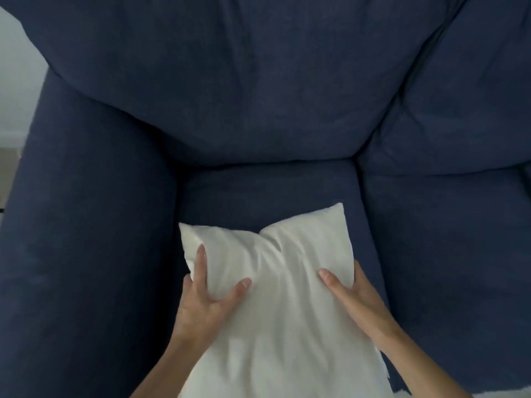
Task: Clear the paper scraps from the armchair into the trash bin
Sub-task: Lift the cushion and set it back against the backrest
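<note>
Over the seat of the dark navy fabric armchair (258, 110) we hold a plump white rectangular pillow (275, 297) with both hands. Our left hand (205, 300) takes the pillow's left edge: the thumb presses into the front face, one finger lies flat along the upper left corner, and the other fingers are hidden behind the fabric, so this grip is clamped on the pillow. Our right hand (356, 300) takes the right edge in the same way, with the thumb laid across the front face and the remaining fingers wrapped behind the side, closed on the pillow as well. The fabric creases inward between the two thumbs, and the top edge dips in the middle between two raised corners.

The pillow covers the front part of the navy seat cushion (258, 191), and its lower end runs out of the bottom of the view between our forearms. To the left rises the broad rounded armrest (86, 225); above is the puffy back cushion (244, 67); to the right a seam divides off a second seat cushion (448, 239) and a second back cushion (465, 110).

The paper scraps do not show on any visible part of the upholstery, and the trash bin is out of view. A pale wall (17, 81) shows at the far left edge.
</note>
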The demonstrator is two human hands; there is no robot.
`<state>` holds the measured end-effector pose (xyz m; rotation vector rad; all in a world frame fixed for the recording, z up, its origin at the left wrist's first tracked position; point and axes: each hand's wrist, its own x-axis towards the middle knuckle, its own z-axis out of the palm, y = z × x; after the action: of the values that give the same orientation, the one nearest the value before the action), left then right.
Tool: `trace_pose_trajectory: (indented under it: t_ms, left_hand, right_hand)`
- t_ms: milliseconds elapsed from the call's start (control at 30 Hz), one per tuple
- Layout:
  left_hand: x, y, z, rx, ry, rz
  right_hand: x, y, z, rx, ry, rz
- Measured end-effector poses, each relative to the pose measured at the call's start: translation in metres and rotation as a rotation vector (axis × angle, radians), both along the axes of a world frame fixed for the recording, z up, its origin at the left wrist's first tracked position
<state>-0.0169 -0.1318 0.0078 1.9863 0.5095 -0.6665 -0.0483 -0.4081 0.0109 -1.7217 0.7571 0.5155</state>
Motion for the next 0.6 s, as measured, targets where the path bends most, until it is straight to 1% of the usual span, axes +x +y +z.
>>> trace_pose_trajectory:
  t_ms: [100, 200, 267, 333, 400, 467, 533, 600]
  left_hand:
    - [0.035, -0.014, 0.029, 0.032, -0.224, -0.025]
    - [0.085, -0.022, 0.044, 0.04, -0.464, -0.058]
    - [0.121, -0.027, 0.048, 0.049, -0.571, -0.132]
    - [0.152, -0.03, 0.047, 0.1, -0.642, -0.184]
    - [0.179, -0.031, 0.041, 0.147, -0.681, -0.205]
    - [0.195, -0.032, 0.033, 0.165, -0.663, -0.194]
    - [0.204, -0.033, 0.025, 0.155, -0.624, -0.176]
    - [0.209, -0.033, 0.018, 0.16, -0.598, -0.175]
  right_hand:
    - [0.038, -0.006, 0.023, -0.044, -0.172, -0.046]
    - [0.089, -0.016, 0.039, -0.066, -0.416, -0.085]
    - [0.123, -0.022, 0.042, -0.072, -0.552, -0.091]
    - [0.155, -0.025, 0.04, -0.096, -0.647, -0.084]
    - [0.184, -0.027, 0.033, -0.118, -0.708, -0.059]
    - [0.206, -0.03, 0.018, -0.134, -0.741, -0.041]
    - [0.222, -0.035, 0.002, -0.154, -0.74, -0.019]
    - [0.232, -0.04, -0.011, -0.17, -0.691, 0.0]
